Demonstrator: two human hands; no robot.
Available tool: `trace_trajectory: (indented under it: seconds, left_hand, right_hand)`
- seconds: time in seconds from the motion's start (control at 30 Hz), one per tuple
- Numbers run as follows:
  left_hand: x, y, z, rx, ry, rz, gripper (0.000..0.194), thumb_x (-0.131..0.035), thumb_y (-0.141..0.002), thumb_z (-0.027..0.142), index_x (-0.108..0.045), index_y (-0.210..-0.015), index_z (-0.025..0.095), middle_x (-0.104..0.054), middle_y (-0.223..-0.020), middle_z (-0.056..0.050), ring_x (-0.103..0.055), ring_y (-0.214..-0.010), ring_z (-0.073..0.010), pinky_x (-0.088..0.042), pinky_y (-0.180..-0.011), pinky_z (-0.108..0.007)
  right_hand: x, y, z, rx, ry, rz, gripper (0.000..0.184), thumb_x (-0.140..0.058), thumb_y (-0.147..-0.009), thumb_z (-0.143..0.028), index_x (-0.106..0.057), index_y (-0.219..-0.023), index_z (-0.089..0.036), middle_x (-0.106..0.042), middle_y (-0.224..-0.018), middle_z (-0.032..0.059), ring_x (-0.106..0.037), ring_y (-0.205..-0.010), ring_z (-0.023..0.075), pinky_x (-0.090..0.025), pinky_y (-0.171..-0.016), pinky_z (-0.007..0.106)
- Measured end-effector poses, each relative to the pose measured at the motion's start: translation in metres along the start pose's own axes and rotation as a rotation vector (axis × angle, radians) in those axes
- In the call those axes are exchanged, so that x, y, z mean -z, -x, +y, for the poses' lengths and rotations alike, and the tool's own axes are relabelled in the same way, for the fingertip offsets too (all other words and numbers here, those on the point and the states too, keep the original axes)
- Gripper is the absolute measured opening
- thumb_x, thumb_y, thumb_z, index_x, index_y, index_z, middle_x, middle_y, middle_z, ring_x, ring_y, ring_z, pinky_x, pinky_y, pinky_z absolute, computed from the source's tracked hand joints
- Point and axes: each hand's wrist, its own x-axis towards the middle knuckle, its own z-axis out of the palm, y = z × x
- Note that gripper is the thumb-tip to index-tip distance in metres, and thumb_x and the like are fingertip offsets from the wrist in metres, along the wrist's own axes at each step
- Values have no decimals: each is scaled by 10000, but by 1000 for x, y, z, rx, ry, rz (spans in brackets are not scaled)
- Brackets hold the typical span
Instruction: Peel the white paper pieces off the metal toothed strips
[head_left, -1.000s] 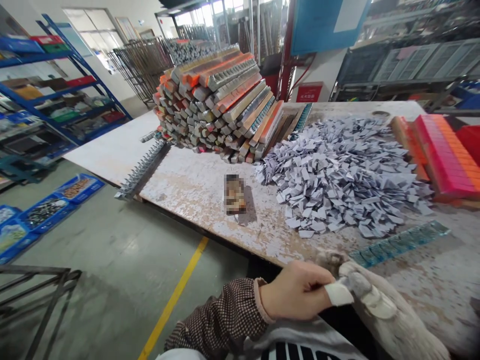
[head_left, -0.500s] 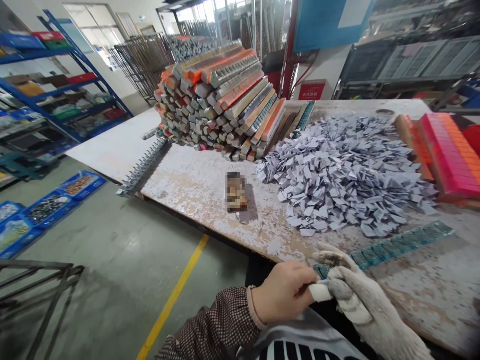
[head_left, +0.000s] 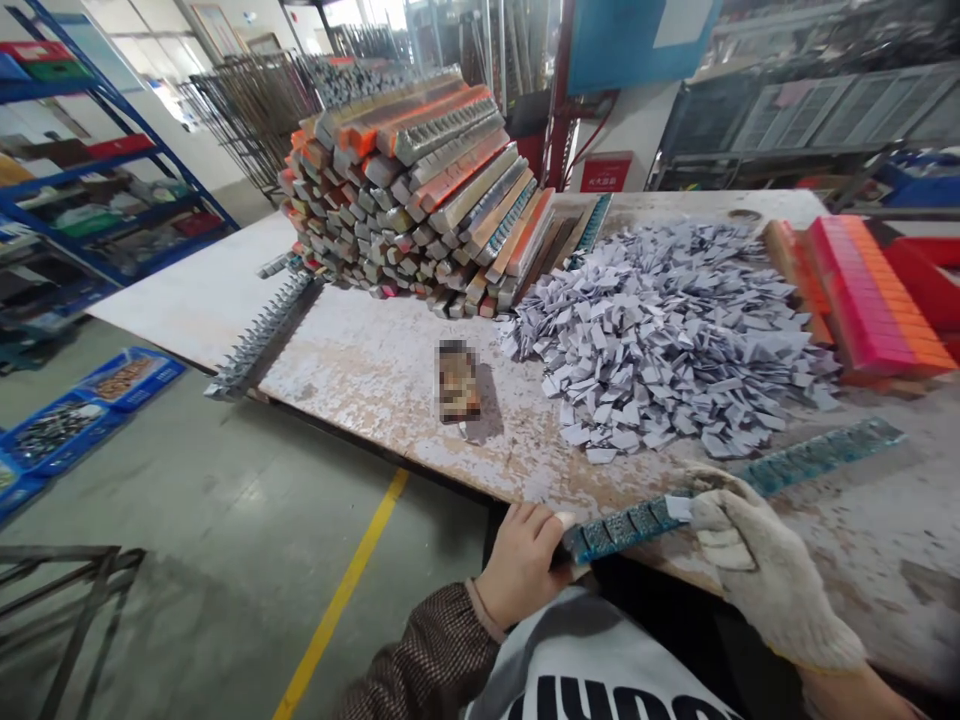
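Note:
My left hand, bare with a white covering on the thumb tip, is closed around the near end of a long bar with a teal, notched upper face. The bar slants up to the right, past the table's front edge and over the tabletop. My right hand, in a whitish knit glove, has its fingers curled at the bar's middle and hides part of it. A small flat pale chip pokes out at the gloved fingertips, against the bar's teal face. Beyond the bar lies a heap of similar pale chips.
A large stack of bars stands on the worn white table. A spiky metal strip lies at its left edge. Pink and orange blocks sit right, and a pixelated object is mid-table. Blue bins rest on the floor.
My hands were close together at the bar's near end. They are now apart: the gloved hand is farther up the bar, and a pale chip shows at its fingertips. The view has shifted slightly.

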Motion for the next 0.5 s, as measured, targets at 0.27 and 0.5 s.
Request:
trace_trajectory:
  seconds: [0.27,0.5]
  left_hand:
    - [-31,-49,20,4,50,-51,552,-887,-787,445,-643,-1199,170,-704,-1052,-81,-648,-1002,-301,-504,-884,-440]
    - [-34,-46,22,21,80,4,560,-839,-818,563,-662,-1185,180,-718,-1010,-80,-653,-988,-293,-485,-882,-435]
  right_hand:
    - [12,11,-2,109,243,23,149,-590,-921,-374,-643,-809,-290,-694,-1133,116,-657,-1178,369,-638,-852,538]
    - [9,10,6,212,286,-20,125,-684,-880,-383,-637,-857,-269,-688,-1212,121,-637,-1234,353,-593,-995,561]
